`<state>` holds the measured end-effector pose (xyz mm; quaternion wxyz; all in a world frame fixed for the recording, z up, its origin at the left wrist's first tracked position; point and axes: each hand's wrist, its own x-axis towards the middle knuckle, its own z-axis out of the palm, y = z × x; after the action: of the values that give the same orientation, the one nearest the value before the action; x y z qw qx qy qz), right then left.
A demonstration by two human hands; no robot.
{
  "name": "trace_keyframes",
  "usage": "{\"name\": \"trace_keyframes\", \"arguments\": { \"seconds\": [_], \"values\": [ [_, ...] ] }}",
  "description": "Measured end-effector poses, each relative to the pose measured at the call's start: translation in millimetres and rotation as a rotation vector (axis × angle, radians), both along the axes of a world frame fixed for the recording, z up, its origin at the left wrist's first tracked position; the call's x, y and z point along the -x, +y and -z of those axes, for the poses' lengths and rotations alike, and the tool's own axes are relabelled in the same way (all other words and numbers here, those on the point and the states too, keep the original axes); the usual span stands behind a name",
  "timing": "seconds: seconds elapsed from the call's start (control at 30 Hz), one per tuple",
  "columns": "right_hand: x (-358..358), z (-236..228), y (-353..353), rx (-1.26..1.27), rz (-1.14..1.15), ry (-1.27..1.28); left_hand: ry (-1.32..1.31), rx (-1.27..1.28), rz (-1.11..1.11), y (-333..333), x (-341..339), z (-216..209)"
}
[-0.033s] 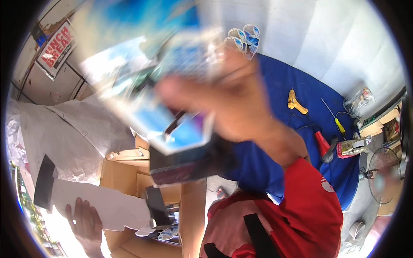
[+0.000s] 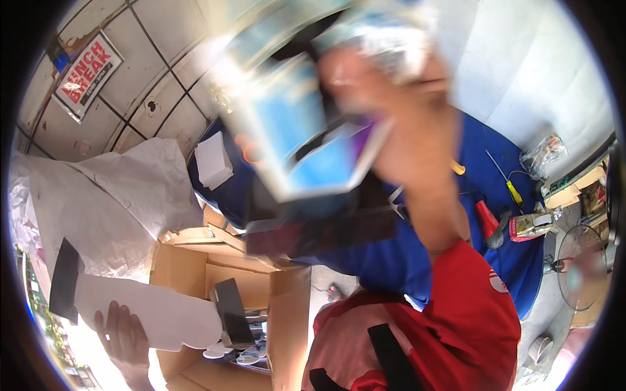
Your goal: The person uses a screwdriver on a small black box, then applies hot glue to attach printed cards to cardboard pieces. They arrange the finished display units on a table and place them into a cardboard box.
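Observation:
My right hand (image 2: pixel 404 111) is closed on a blue-and-white printed cutout (image 2: pixel 287 117) with a pale border. Motion smears both the hand and the cutout. A dark, box-like base (image 2: pixel 313 228) shows below the cutout, high over the blue-covered table. At the lower left, my left hand (image 2: pixel 124 339) grips a white flat cutout board (image 2: pixel 150 313), fingers laid over its face. A dark grey base (image 2: pixel 66 283) is on the board's left end. Its rounded right end reaches over an open cardboard box (image 2: pixel 290 319), where a black base piece (image 2: pixel 233 313) and other cutouts stand.
On the blue cloth (image 2: pixel 417 260) lie a yellow-handled screwdriver (image 2: pixel 514 192), a red-handled tool (image 2: pixel 488 218) and a small packet (image 2: pixel 529 226). White card pieces (image 2: pixel 213 161) rest at its far left. A fan (image 2: pixel 581 267) stands at right; grey sheeting (image 2: pixel 111 202) drapes at left.
My right hand has swung to the right with the printed cutout, uncovering white card pieces at the table's far left and hiding much of the yellow glue gun. My left hand has barely moved.

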<state>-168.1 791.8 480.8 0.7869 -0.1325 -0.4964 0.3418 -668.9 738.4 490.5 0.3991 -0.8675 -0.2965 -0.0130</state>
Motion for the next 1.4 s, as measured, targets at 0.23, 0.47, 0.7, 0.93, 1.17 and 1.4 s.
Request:
{"name": "trace_keyframes", "arguments": {
  "seconds": [0.23,0.47,0.7,0.93,1.17,1.4],
  "values": [
    [-134,22,-42,0.132,0.897,-0.260,0.010,-0.103,0.040,-6,-15,-27],
    [-278,120,24,0.352,1.068,-0.629,-0.292,0.163,0.215,20,-140,-51],
    [-415,213,98,0.721,0.731,-0.112,-0.740,0.667,0.117,39,-298,-28],
    [-424,226,88,0.772,1.468,-0.438,-1.208,1.329,0.333,86,-458,33],
    [-371,91,-18,0.323,-0.178,0.092,-1.132,1.541,0.340,98,-533,72],
    [-344,24,-69,0.692,0.349,-0.832,-0.884,1.655,0.231,99,-531,81]
  ]
}}
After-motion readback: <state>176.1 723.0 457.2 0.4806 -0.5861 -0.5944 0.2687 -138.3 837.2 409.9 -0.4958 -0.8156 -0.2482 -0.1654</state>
